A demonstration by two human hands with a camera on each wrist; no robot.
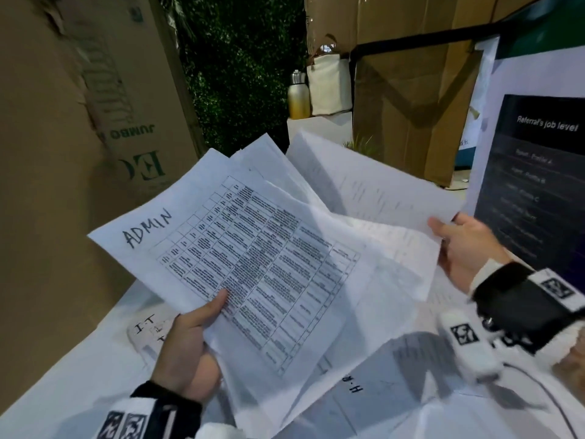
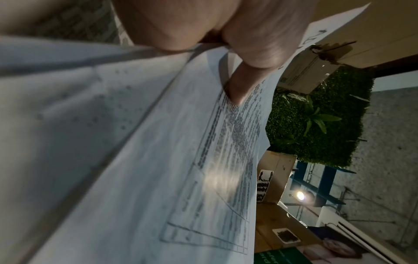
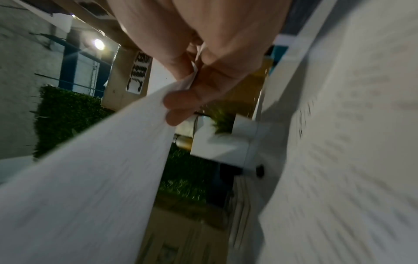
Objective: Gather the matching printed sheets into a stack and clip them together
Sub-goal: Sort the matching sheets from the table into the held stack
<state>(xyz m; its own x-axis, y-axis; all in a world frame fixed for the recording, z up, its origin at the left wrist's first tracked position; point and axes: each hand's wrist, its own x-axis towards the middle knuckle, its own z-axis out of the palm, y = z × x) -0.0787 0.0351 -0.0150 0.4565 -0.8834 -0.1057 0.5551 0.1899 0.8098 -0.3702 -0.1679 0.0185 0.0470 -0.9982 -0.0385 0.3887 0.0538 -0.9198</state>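
My left hand [image 1: 190,340] grips a fanned bundle of white printed sheets [image 1: 253,248] by its lower edge, thumb on top. The top sheet carries a printed table and the handwritten word ADMIN [image 1: 147,229]. In the left wrist view the thumb [image 2: 242,87] presses on the printed table [image 2: 214,160]. My right hand [image 1: 459,248] pinches the right edge of one faintly printed sheet [image 1: 370,185] lifted off the fan. The right wrist view shows the fingers [image 3: 181,100] curled round that sheet's edge [image 3: 101,169]. More sheets lie on the table, marked I.T [image 1: 145,324] and H.R [image 1: 356,386].
A white-covered table [image 1: 63,391] lies under the papers. A tall cardboard box [image 1: 79,122] stands close at the left, another [image 1: 411,106] at the back right. A dark printed sign [image 1: 535,172] stands at the right. A bottle [image 1: 299,96] and white bag [image 1: 329,87] sit behind.
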